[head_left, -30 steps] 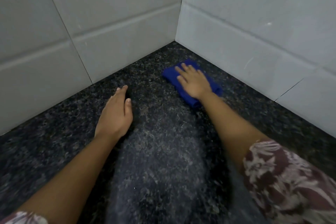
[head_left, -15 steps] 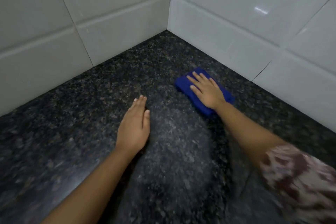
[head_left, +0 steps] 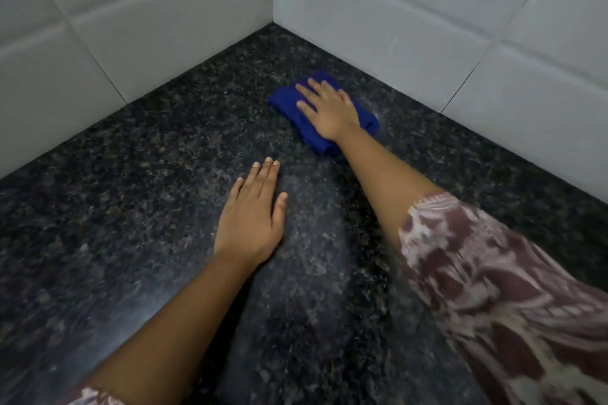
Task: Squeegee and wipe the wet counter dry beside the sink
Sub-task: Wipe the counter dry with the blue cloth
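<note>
My right hand (head_left: pixel 332 110) lay flat, fingers spread, pressing a folded blue cloth (head_left: pixel 316 138) onto the dark speckled worktop (head_left: pixel 131 207) near its back corner, where the white tiled walls (head_left: pixel 164 26) met. My left hand (head_left: pixel 251 222) rested palm down nearer me, apart from the cloth.

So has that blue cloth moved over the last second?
Cannot tell: the camera itself shifts. The blue cloth stays under the right hand, near the tiled wall corner.
</note>
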